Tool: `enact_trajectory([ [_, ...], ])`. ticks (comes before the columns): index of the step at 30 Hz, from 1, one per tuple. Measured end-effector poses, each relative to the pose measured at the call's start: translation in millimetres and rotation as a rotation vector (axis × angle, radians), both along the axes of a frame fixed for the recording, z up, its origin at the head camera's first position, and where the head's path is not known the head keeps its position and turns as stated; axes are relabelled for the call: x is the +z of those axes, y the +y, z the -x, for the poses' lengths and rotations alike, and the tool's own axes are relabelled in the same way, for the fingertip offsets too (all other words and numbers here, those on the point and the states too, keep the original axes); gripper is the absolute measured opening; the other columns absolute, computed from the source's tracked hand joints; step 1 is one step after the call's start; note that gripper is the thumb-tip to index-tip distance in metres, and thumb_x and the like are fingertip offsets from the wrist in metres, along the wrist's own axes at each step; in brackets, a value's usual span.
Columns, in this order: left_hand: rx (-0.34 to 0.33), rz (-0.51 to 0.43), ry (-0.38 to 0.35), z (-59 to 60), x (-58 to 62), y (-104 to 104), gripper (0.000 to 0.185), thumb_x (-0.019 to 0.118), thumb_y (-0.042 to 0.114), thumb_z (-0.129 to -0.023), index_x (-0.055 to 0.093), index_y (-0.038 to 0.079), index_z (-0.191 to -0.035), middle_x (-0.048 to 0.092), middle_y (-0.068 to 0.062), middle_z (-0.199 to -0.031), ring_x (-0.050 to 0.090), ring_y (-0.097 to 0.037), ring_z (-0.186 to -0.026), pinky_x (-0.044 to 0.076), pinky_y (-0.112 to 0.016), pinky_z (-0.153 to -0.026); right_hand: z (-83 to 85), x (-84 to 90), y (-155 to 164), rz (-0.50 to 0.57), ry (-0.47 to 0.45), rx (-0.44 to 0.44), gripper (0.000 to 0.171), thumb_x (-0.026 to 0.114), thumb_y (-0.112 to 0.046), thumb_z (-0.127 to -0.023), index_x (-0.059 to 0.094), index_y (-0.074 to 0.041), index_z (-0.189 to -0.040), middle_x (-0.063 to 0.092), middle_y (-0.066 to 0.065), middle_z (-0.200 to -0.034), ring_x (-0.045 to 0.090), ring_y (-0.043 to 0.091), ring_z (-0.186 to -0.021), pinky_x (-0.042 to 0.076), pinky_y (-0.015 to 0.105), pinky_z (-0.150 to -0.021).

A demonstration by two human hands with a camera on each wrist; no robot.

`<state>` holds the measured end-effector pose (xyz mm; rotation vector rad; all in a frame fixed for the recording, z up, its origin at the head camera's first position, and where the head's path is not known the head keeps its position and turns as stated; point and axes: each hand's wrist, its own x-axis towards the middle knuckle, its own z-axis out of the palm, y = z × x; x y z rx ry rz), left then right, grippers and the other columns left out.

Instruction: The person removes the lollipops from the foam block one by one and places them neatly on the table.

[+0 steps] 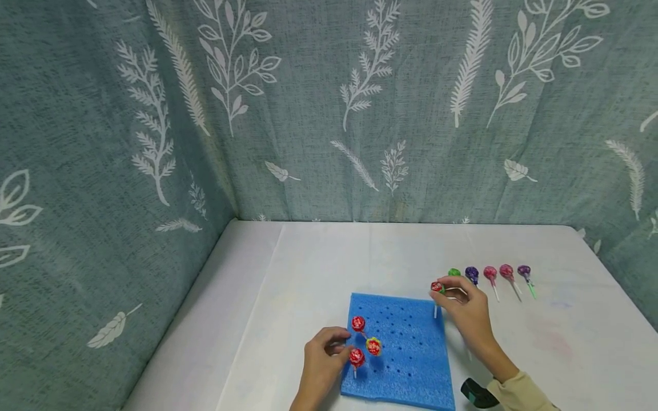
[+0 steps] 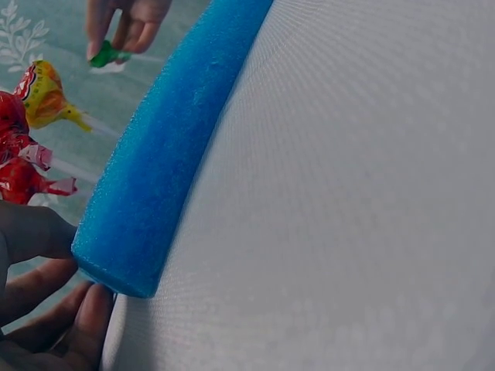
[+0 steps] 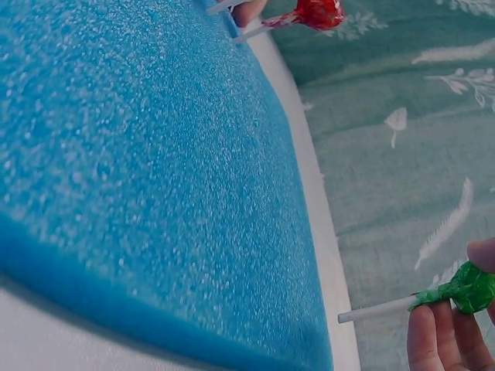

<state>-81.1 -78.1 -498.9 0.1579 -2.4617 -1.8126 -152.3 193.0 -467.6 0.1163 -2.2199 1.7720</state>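
My right hand [image 1: 469, 311] pinches a lollipop [image 1: 437, 287] by its wrapped head, above the far right corner of a blue foam board [image 1: 421, 377]. Its wrapper shows red and green in the head view; from the right wrist the wrapped head [image 3: 472, 287] looks green, its white stick clear of the foam. Small holes dot the board. Three lollipops stand in its left part: a red one [image 1: 358, 323], a yellow-and-red one [image 1: 374, 346] and another red one [image 1: 357, 357]. Thumb and curled fingers of my left hand [image 1: 321, 362] grip the board's left edge.
Beyond the right hand several lollipops lie in a row on the white table [image 1: 298, 268]: a green one [image 1: 454, 272], purple ones and pinkish-red ones. A dark device [image 1: 477, 394] sits at the right wrist. A leaf-patterned green curtain [image 1: 308, 114] encloses the table's back and left.
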Motion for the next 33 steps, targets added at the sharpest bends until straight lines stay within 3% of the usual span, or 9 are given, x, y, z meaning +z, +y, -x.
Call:
enact_trajectory([
  [5,-0.002,-0.003,0.010,-0.2,0.9,-0.1,0.023,0.074,-0.005,-0.074,0.069,0.004,-0.095,0.065,-0.006,-0.100,0.064,-0.018,-0.085,0.054,-0.022,-0.074,-2.2,2.4,4.7,0.022,-0.029,0.009,0.027,0.070,-0.004,-0.084,0.061,0.004,-0.108,0.060,0.013,-0.102,0.060,0.009,-0.082,0.052,0.015,-0.067],
  [7,0.000,0.006,0.016,1.3,-5.6,-1.2,0.023,0.075,-0.003,-0.074,0.069,0.006,-0.095,0.065,-0.004,-0.100,0.064,-0.015,-0.084,0.053,-0.020,-0.074,-3.1,3.2,5.9,0.033,-0.028,0.008,0.027,0.070,-0.007,-0.084,0.061,0.003,-0.108,0.060,0.011,-0.100,0.060,0.009,-0.081,0.052,0.016,-0.065],
  [11,-0.001,0.007,0.025,1.4,-7.0,-1.6,0.023,0.075,-0.002,-0.074,0.069,0.007,-0.094,0.065,-0.004,-0.099,0.064,-0.015,-0.084,0.054,-0.021,-0.074,-4.1,3.5,9.2,0.034,-0.044,0.000,0.028,0.070,-0.008,-0.085,0.060,0.003,-0.108,0.060,0.008,-0.099,0.060,0.010,-0.081,0.051,0.017,-0.061],
  [28,0.002,0.041,0.009,2.4,-8.5,-2.0,0.023,0.075,-0.002,-0.075,0.069,0.008,-0.094,0.065,-0.002,-0.097,0.063,-0.015,-0.085,0.053,-0.019,-0.074,-6.2,4.6,27.6,-0.006,-0.053,-0.053,0.028,0.070,-0.009,-0.085,0.060,0.003,-0.109,0.059,0.001,-0.097,0.060,0.008,-0.077,0.054,0.020,-0.062],
  [33,0.000,0.005,0.021,1.8,-7.6,-1.6,0.023,0.075,-0.003,-0.074,0.068,0.006,-0.094,0.065,-0.003,-0.097,0.064,-0.015,-0.085,0.054,-0.021,-0.074,-5.6,1.8,34.0,0.010,-0.042,-0.065,0.029,0.069,-0.007,-0.085,0.059,0.005,-0.110,0.058,0.000,-0.097,0.060,0.008,-0.076,0.053,0.017,-0.063],
])
